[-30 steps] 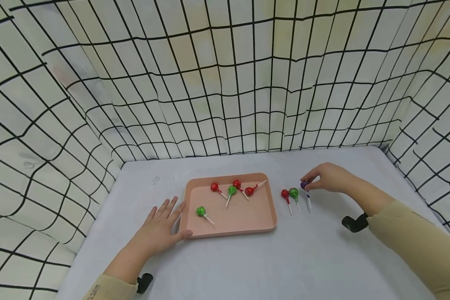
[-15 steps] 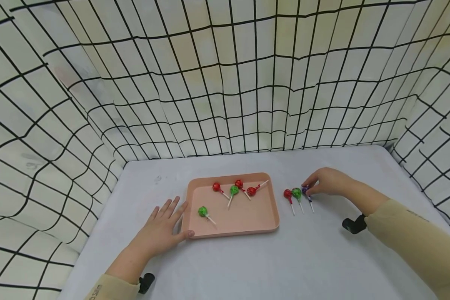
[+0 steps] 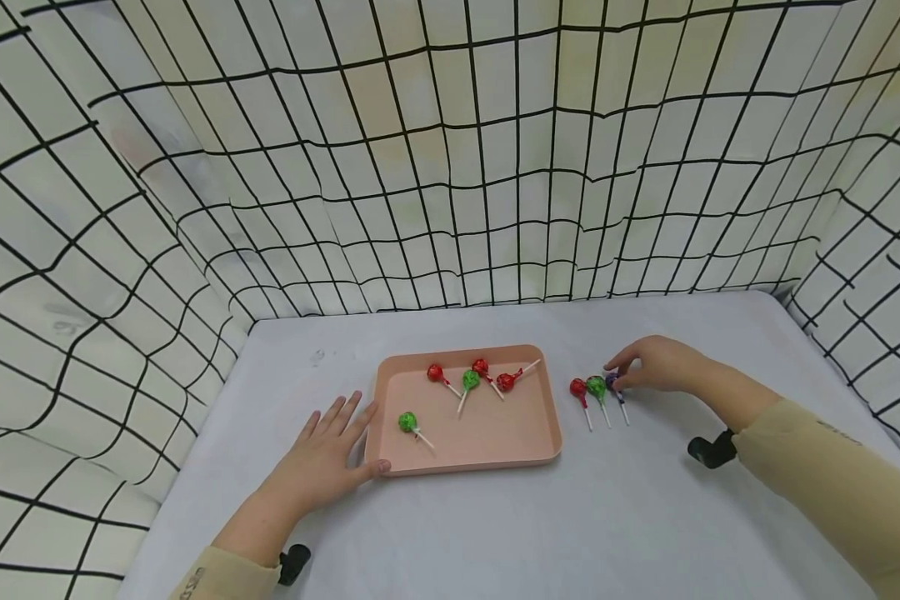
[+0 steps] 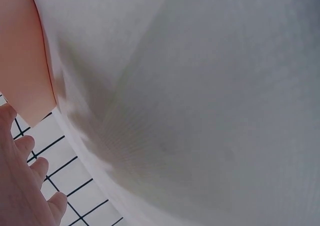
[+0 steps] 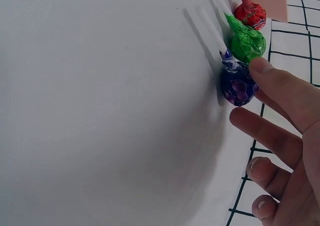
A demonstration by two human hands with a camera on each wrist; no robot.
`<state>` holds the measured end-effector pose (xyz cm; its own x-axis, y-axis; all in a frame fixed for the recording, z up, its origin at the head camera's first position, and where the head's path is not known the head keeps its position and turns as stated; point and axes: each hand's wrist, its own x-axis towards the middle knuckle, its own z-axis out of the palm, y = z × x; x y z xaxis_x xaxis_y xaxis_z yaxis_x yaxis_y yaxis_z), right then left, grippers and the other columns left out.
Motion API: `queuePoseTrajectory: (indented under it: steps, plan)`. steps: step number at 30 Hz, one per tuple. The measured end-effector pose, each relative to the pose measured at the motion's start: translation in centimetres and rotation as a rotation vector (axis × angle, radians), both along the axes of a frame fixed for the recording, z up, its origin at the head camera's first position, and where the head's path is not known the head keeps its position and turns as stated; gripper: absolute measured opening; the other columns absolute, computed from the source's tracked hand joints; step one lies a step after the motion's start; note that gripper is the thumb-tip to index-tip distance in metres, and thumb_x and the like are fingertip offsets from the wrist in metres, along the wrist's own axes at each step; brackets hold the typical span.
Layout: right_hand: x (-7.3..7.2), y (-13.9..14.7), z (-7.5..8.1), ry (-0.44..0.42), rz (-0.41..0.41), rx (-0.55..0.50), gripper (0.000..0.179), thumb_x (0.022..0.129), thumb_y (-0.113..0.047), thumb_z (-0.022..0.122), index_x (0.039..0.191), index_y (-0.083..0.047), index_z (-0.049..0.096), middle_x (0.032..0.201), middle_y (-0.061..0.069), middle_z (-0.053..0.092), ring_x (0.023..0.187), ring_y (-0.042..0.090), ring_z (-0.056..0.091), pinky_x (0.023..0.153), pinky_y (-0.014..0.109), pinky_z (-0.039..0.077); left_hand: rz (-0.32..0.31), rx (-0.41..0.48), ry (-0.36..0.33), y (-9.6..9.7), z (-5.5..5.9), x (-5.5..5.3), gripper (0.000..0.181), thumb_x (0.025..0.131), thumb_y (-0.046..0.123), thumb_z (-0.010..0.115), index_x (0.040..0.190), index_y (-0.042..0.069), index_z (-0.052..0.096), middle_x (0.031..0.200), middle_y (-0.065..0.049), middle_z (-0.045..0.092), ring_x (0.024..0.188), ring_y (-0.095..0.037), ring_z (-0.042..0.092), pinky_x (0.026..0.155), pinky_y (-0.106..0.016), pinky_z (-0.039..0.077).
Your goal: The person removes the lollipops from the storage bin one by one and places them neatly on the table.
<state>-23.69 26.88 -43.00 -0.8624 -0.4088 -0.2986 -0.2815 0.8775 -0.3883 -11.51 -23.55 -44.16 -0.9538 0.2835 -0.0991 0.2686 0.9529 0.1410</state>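
My left hand (image 3: 318,462) lies with spread fingers at the left edge of a pink tray (image 3: 487,437), its thumb and fingertips at the rim. In the tray are three red lollipops and two green ones, among them a green lollipop (image 3: 407,422) near my thumb. To the right of the tray, my right hand (image 3: 656,364) pinches a purple lollipop (image 5: 237,88) by its wrapped head, thumb on the near side and index finger mostly hidden behind. That lollipop stands in a row beside a green lollipop (image 5: 248,43) and a red lollipop (image 5: 251,15), sticks pointing toward me.
A white cloth (image 3: 465,533) covers the table. Walls of white sheeting with a black grid (image 3: 495,167) rise behind it and at both sides. Dark wrist-worn devices (image 3: 711,450) sit at both sleeves.
My right hand has lowered slightly, bringing the purple lollipop down close beside the green one. My left hand stays at the tray, and the whole view has shifted a little.
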Motion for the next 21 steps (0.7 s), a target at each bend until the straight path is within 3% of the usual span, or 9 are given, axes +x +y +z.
queuePoseTrajectory:
  steps: [21]
  plan:
    - [0.0, -0.1, 1.1, -0.007, 0.026, -0.026, 0.035, 0.089, -0.033, 0.075, 0.121, -0.019, 0.074, 0.111, 0.002, 0.071, 0.112, 0.029, 0.058, 0.089, 0.048, 0.053, 0.000, -0.001, 0.008, 0.0, -0.1, 0.1, 0.095, 0.085, 0.072, 0.056, 0.158, 0.018, 0.029, 0.164, -0.012, 0.019, 0.150, -0.037, 0.016, 0.118, -0.061, 0.012]
